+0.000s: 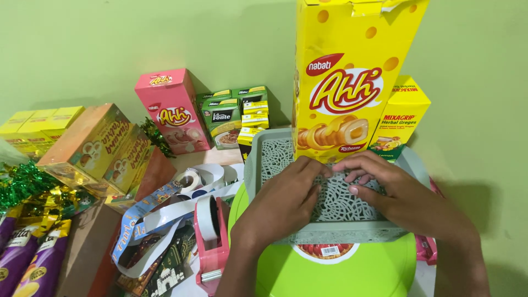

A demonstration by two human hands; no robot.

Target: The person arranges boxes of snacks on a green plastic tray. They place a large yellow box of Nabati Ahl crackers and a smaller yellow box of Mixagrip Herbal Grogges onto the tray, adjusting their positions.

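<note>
Where green wall meets cluttered table, both hands' grip (286,201) (399,198) flat, fingers loosely spread, on grey lattice basket (335,212), yellow box (344,77) upright

Your hands, left (286,201) and right (396,192), rest in the basket (341,231), which sits on the round lid (352,269). The tall box (346,77) stands in the basket behind them. The tape dispenser (212,242) lies left of the basket.

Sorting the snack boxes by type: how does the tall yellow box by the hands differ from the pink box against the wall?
The tall yellow box stands upright on the grey lattice basket, with both hands at its base; the pink box leans tilted on the table, untouched. The yellow one looks far larger and its top flap is torn open; the pink one's top looks closed. Both are same-style snack cartons.
</note>
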